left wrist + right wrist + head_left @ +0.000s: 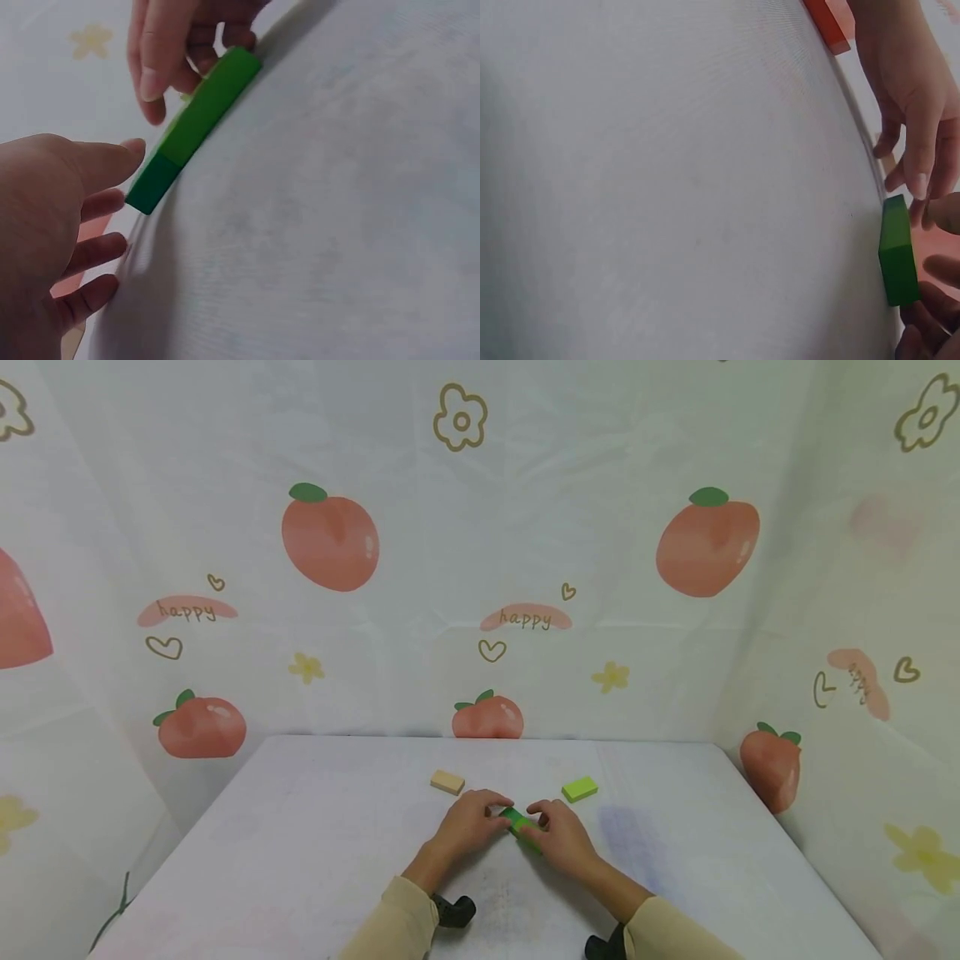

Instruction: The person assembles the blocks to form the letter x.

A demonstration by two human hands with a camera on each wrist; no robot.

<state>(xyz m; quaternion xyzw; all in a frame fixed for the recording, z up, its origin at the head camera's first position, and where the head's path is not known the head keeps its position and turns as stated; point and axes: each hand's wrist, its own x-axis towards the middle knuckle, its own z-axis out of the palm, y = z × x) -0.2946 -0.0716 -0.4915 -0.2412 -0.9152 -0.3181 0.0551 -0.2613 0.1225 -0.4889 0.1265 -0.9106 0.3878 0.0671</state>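
**Green bar lies slantwise between both hands, one at each end**

Clock is head view, 12 = away from us. We have the green bar on the table, long axis running from between 10 and 11 down to between 4 and 5. It changes shade: dark green end up-left, lighter green toward the other end. Probably blocks set end to end; we can't count them.

Left hand has the bar at its 3 o'clock and is nearer the dark end. Its grip is loose, fingers spread; thumb touching or just beside the bar, we can't tell.

Right hand has the bar at its 9 and covers part of the lower end, thumb over it, fingers bent. Whether that grip actually pinches, we can't tell.

We judge any nudge along that slant decides how straight the bar sits.

Two loose ones, apart from the bar: tan block at its 10, left hand nearer; yellow-green block at its 2, right hand nearer.
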